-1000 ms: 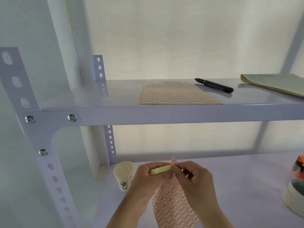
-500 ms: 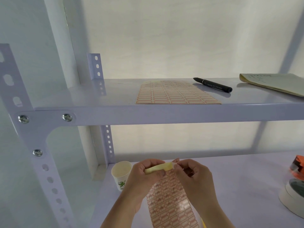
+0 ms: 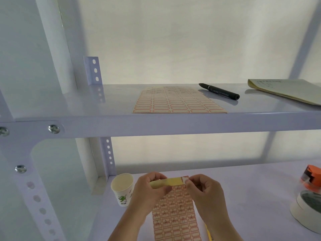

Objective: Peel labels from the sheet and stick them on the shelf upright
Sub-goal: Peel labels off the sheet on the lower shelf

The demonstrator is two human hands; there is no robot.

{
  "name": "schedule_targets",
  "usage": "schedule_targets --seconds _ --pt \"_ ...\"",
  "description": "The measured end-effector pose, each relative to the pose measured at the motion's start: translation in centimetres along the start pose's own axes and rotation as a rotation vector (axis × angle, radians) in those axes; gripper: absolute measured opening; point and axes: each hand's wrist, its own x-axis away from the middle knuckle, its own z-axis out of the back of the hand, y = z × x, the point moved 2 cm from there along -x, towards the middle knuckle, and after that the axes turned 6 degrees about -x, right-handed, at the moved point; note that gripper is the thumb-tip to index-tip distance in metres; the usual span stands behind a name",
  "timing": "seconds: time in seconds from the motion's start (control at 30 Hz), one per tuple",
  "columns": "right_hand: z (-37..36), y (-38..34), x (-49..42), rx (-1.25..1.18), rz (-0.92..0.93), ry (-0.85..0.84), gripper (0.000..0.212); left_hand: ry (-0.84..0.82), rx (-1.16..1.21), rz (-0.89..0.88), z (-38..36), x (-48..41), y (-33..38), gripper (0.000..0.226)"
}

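Note:
A label sheet (image 3: 175, 216) with red-bordered labels marked "A" hangs over the lower shelf, its top edge folded back to show the yellow backing. My left hand (image 3: 149, 192) grips that folded top edge. My right hand (image 3: 205, 190) pinches a small label at the sheet's upper right corner. The perforated front shelf upright (image 3: 33, 188) rises at the left, and a rear upright (image 3: 108, 153) stands behind the cup. A second label sheet (image 3: 177, 100) lies flat on the upper shelf (image 3: 156, 126).
A paper cup (image 3: 122, 187) stands just left of my left hand. A black marker (image 3: 219, 91) and a yellow notepad (image 3: 284, 90) lie on the upper shelf. An orange tape dispenser (image 3: 311, 178) and tape rolls (image 3: 307, 209) sit at the lower right.
The view has shifted right, so the front upright sits further left. The sheet now hangs straighter, and my right fingers have moved to its upper right corner, pinching a label there.

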Motion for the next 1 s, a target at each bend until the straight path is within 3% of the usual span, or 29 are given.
schedule_targets --seconds 0.43,0.8,0.93,1.0 --pt "0.1 1.5 -0.5 0.025 -0.056 -0.034 0.016 -0.007 -0.108 0.018 -1.4 -0.7 -1.2 0.017" --pt "-0.5 2.2 -0.2 0.070 -0.056 -0.080 0.013 -0.013 -0.043 0.009 -1.6 -0.6 -1.5 0.015" --pt "-0.6 2.2 0.1 0.082 -0.052 -0.059 0.014 0.056 -0.195 -0.043 -1.8 -0.2 -1.3 0.030" --pt "-0.5 2.2 0.2 0.069 -0.048 -0.044 0.015 0.137 -0.301 -0.130 -1.8 0.6 -0.6 0.025"
